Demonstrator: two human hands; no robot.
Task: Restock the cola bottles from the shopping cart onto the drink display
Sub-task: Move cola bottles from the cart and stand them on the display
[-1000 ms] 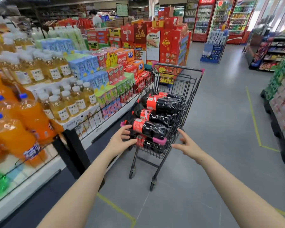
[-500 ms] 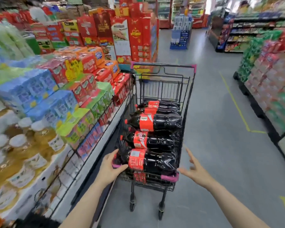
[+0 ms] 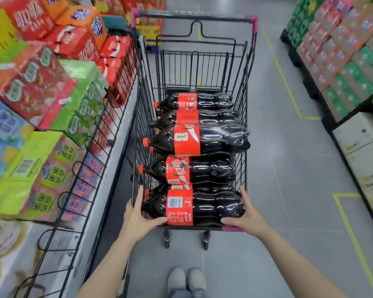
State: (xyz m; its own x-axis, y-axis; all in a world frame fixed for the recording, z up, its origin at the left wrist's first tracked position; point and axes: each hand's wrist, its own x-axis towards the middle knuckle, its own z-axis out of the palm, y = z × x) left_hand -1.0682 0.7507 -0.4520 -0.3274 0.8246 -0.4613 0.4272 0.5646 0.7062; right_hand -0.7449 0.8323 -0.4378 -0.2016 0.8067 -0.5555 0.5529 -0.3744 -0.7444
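Nearest cola bottle [image 3: 202,206] lies on its side at my end of the shopping cart [image 3: 194,17], cap toward the left wall, red label up, on top of the load. I've got my left hand [image 3: 138,216] on the neck end, fingers up along the cart's left wall and thumb hooked under the label edge; my right hand [image 3: 243,214] cups the base end against the cart's right wall, fingers curled onto the bottle. So both hands are on the bottle and clasping it, but it isn't lifted, still resting on the stack. More cola bottles [image 3: 200,139] sit behind it toward the far end of the cart, all lying crosswise, at least two layers deep as far as I can tell. Left of the cart is a wire-fronted shelf [image 3: 88,168] with boxed drinks [image 3: 41,87], touching or just beside the cart's side; can't tell which. Right of the cart is open floor with yellow floor lines [image 3: 289,91], then stacked cases [image 3: 342,57] well apart. My shoes [image 3: 186,280] are just behind the cart's near end. Risks, my read: the bottle is smooth and probably heavy, end-on grip could slip on lift and drop it back on the stack or onto my feet. Left-hand fingers are between bottle and cart wire, pinch risk. Pulling it may let the neighbour roll. Cart on wheels may creep if I lean on it.
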